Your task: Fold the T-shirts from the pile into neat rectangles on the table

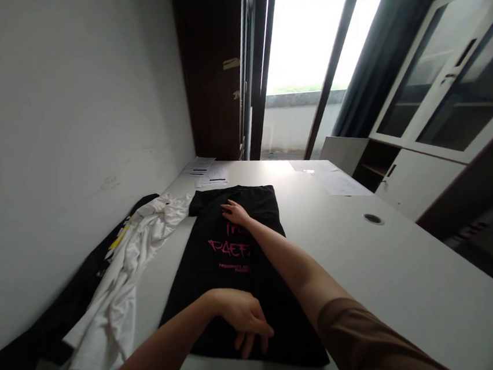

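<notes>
On the table [350, 262], the black shirt [229, 257] lies right of a white garment [127, 278]. The right hand [236, 213] rests, fingers apart, toward its far end; the left hand [241, 314] hangs loose-fingered, nearer. A sideways drag could rumple it.

Black garment [207, 273] bearing pink printed lettering, partly covered, laid flat lengthwise, face up, on the white surface [368, 266].
</notes>
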A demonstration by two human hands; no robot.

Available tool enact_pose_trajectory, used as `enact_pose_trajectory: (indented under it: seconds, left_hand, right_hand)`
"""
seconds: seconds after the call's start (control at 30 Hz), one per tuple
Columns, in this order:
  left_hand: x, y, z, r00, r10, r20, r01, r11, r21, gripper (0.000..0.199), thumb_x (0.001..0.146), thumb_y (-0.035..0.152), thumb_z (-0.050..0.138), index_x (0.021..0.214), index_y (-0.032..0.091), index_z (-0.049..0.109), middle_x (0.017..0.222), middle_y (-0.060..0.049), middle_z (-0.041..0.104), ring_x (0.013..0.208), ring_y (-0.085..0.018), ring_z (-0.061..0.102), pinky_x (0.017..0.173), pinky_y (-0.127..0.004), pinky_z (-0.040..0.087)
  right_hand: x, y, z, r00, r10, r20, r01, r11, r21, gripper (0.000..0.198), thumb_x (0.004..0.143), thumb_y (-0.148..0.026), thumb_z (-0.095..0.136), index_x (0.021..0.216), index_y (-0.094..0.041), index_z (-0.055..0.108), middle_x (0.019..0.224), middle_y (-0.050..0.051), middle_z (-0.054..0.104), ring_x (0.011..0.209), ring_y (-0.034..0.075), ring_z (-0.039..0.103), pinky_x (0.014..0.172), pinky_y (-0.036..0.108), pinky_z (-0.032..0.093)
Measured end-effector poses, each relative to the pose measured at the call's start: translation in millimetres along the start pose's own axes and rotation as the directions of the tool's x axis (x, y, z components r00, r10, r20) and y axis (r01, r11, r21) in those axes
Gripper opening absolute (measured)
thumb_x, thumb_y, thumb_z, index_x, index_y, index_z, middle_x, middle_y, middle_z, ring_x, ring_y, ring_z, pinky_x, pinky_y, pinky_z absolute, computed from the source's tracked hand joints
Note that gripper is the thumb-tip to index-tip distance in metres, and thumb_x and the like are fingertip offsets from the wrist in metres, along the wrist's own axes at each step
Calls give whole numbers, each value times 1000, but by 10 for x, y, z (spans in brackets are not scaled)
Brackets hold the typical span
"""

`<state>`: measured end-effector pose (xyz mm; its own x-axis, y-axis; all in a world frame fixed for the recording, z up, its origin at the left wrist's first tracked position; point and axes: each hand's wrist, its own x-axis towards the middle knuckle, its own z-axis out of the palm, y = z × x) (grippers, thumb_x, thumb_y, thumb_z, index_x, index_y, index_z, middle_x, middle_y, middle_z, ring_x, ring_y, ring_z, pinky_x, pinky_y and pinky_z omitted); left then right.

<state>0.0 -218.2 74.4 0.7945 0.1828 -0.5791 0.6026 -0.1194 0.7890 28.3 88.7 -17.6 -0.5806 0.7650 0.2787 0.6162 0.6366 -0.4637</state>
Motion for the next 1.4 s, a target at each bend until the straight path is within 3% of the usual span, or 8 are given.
enact_pose_trajectory:
  seconds: [0.13,0.3,0.4,0.57,0.67,0.9,1.13,1.4]
  left_hand:
    - [-40,-123,-61,998,53,-38,-57,989,-134,35,104,42,46,100,20,73,62,1,71,59,-15,70,76,-26,52]
    - [-251,-395,-344,855,105,-508,-250,942,-226,41,97,53,56,102,16,71,74,-4,73,66,-16,68,67,-25,51]
    - [-392,-658,-602,578,54,-814,-279,951,-134,38,97,47,53,103,14,70,84,-7,74,75,-17,69,68,-25,50]
    - [-595,-1225,-1030,-38,-143,-989,13,990,-144,30,95,31,47,105,16,71,101,-8,75,93,-20,70,78,-27,53]
    - [-710,-1526,-1196,-213,-151,-965,238,950,-201,24,91,25,52,103,18,72,105,-7,74,101,-22,68,92,-33,52]
    - [-785,-1832,-1180,-210,-133,-968,396,894,-209,26,86,24,62,109,19,71,119,-10,67,117,-27,60,111,-40,41]
    - [-760,-1712,-751,-85,-82,-993,678,726,-118,47,96,35,55,140,19,55,134,-16,58,127,-33,52,110,-43,39]
    - [-1081,-1591,-332,74,-233,-970,575,804,-149,64,95,35,57,155,26,37,136,-11,65,118,-31,66,99,-38,47]
  right_hand:
    - [-45,2,-99,997,-61,-41,65,992,107,39,95,-33,63,134,-32,68,151,2,53,137,19,52,116,31,37]
    - [-286,190,-320,992,-60,-115,62,998,13,29,95,-32,62,121,-27,75,140,5,63,134,22,54,117,35,38]
    - [-495,340,-426,991,-49,-125,41,997,-62,31,96,-34,61,124,-27,73,143,6,60,136,23,51,118,38,37]
    - [-777,492,-418,1000,-24,-6,23,988,-150,43,97,-40,58,135,-23,67,148,11,55,140,27,48,118,40,35]
    - [-855,484,-377,999,-24,25,28,980,-198,46,99,-44,55,139,-24,64,151,10,53,143,28,44,120,42,32]
    - [-864,443,-364,995,1,104,23,973,-232,53,102,-50,47,150,-28,52,162,8,39,151,28,30,123,47,23]
    - [-829,410,-372,990,33,138,-4,979,-203,53,101,-46,53,151,-30,50,162,8,39,152,30,27,123,50,19]
    - [-427,57,-260,990,131,57,-118,975,-186,35,95,-40,61,125,-25,71,129,13,63,125,31,54,108,41,39]
